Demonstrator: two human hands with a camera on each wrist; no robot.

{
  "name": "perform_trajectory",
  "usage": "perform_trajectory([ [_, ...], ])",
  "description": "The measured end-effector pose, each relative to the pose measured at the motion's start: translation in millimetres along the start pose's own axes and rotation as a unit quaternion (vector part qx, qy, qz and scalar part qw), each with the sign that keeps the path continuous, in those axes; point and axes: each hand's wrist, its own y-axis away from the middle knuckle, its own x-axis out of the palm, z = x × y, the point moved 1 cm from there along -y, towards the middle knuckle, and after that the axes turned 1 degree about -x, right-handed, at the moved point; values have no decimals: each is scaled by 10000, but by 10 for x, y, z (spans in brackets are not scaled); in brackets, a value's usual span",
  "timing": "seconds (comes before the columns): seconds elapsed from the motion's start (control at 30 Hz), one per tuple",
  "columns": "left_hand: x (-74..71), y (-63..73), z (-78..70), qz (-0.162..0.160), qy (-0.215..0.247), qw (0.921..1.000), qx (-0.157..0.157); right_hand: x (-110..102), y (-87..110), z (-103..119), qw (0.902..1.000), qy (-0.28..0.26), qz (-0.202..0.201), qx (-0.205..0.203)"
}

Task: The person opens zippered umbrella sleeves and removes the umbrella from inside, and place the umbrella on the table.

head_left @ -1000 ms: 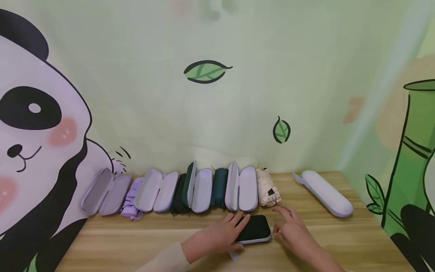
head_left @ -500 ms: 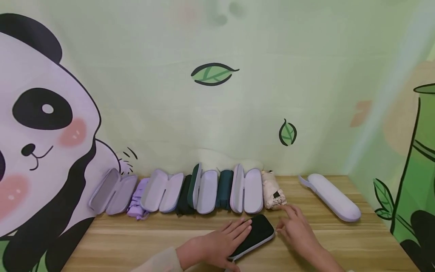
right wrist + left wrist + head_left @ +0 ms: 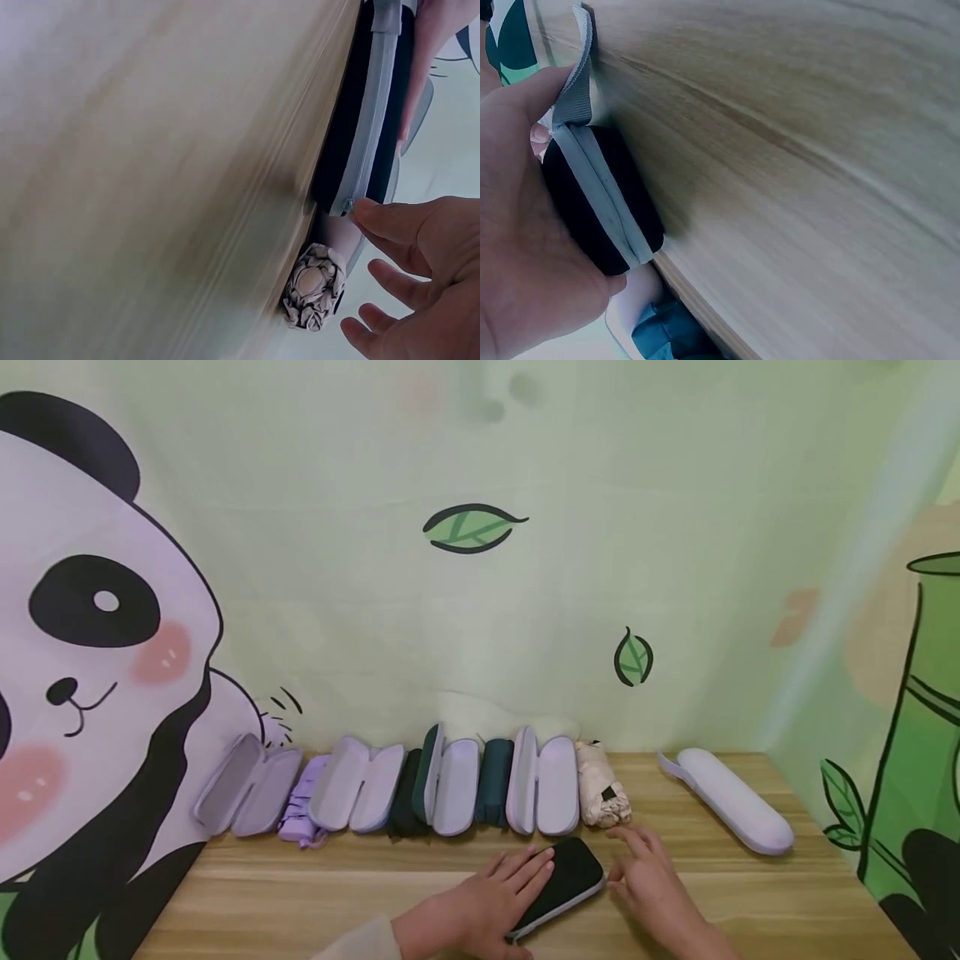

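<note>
A black zip case point(image 3: 566, 877) with a grey zip band lies slanted on the table in the head view. My left hand point(image 3: 487, 902) rests on its top with straight fingers, the thumb by the near end. In the left wrist view, that thumb lies beside a grey strap point(image 3: 576, 94) on the case's end. My right hand point(image 3: 648, 881) is at the far right corner. There, in the right wrist view, its thumb and index finger pinch the small zip pull point(image 3: 349, 204), while the other fingers are spread apart.
Behind stand several hard cases with lids up, such as a pale one point(image 3: 558, 785). Between them are folded umbrellas: purple point(image 3: 303, 802), dark teal point(image 3: 495, 781) and beige point(image 3: 602, 785). A closed pale lilac case point(image 3: 738, 802) lies at right on the wooden table point(image 3: 300, 902).
The black case has turned from nearly level to slanted, its left end coming nearer. My left hand has moved with it. In the last half second hardly anything has moved.
</note>
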Motion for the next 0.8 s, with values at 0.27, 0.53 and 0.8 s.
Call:
perform_trajectory([
  [0.27,16,-20,-1,58,235,9997,-69,34,41,102,9993,-301,162,-147],
  [0.53,30,-68,9,-61,94,9999,-25,39,10,203,9967,-198,289,-731],
  [0.8,73,-88,36,-52,64,10000,-42,123,-8,292,9915,-335,733,-1025],
])
